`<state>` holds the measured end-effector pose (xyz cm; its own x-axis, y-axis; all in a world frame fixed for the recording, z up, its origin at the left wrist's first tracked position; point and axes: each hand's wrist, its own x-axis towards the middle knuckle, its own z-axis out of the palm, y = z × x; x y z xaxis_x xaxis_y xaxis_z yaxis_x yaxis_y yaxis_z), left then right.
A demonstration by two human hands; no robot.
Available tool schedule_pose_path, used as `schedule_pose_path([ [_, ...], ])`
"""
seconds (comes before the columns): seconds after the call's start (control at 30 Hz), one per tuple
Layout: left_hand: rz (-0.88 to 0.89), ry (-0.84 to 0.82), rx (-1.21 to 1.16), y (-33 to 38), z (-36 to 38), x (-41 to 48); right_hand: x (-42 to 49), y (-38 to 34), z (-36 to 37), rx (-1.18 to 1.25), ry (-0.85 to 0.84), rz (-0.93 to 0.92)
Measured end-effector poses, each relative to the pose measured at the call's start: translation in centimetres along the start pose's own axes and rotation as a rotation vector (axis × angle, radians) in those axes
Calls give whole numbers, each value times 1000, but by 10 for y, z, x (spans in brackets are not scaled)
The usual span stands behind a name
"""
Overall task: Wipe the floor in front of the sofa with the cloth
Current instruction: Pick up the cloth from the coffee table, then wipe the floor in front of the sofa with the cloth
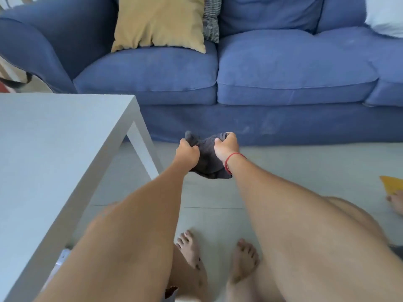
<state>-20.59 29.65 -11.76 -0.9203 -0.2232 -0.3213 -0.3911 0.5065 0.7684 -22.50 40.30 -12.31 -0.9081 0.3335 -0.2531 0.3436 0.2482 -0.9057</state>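
A dark grey cloth (207, 158) hangs bunched between my two hands, above the pale tiled floor (283, 171) just in front of the blue sofa (283, 68). My left hand (187, 151) grips the cloth's left edge in a fist. My right hand (226, 147), with a red string around its wrist, clutches the cloth's right top edge. The cloth's lower end droops below my wrists, and I cannot tell whether it touches the floor.
A grey low table (54, 144) fills the left, one leg close to my left arm. A yellow cushion (161, 20) and a patterned cushion (211, 18) lean on the sofa. My bare feet (189, 247) stand below. A yellow object (391, 184) lies at the right edge.
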Motion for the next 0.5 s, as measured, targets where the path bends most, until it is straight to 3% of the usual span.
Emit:
schedule_pose_path([
  [0.2,-50,-30,36,-45,56,62,54,64,29,-121,-111,95],
  [0.5,-152,-91,192,-132,129,155,136,159,78,-278,-147,157],
])
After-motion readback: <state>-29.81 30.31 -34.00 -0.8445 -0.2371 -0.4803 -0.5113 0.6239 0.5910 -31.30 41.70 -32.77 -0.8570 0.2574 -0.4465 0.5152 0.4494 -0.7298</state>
